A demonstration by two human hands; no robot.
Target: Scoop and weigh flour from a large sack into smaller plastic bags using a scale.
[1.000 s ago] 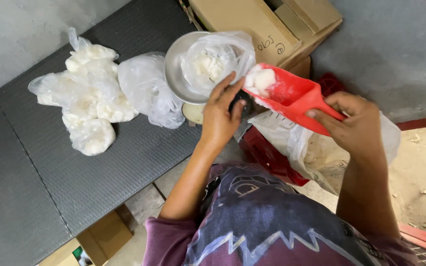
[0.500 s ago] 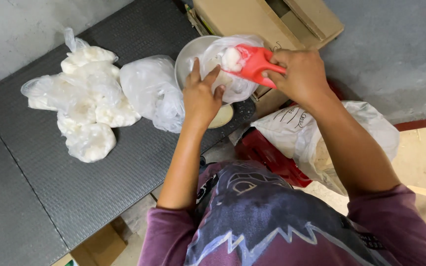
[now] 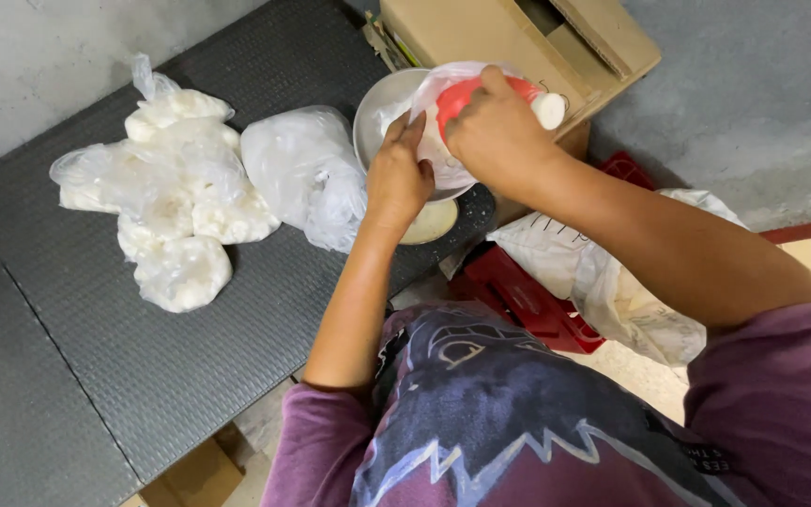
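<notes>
My right hand (image 3: pixel 497 131) grips a red scoop (image 3: pixel 457 94) with white powder, tipped over a clear plastic bag (image 3: pixel 443 164) that sits in a round metal bowl (image 3: pixel 373 122). My left hand (image 3: pixel 396 178) holds the near edge of that bag at the bowl's rim. The bowl rests on a small scale (image 3: pixel 434 221) at the edge of a dark grey ribbed table (image 3: pixel 143 366).
Several filled clear bags of white powder (image 3: pixel 175 202) lie left of the bowl, with a larger bag (image 3: pixel 302 169) beside them. A cardboard box (image 3: pixel 518 38) stands behind the bowl. A white sack (image 3: pixel 612 282) and red crate (image 3: pixel 518 291) sit on the floor at right.
My right hand has carried the red scoop from the sack at right up over the bowl and tipped it into the bag. My left hand stayed at the bag's edge.
</notes>
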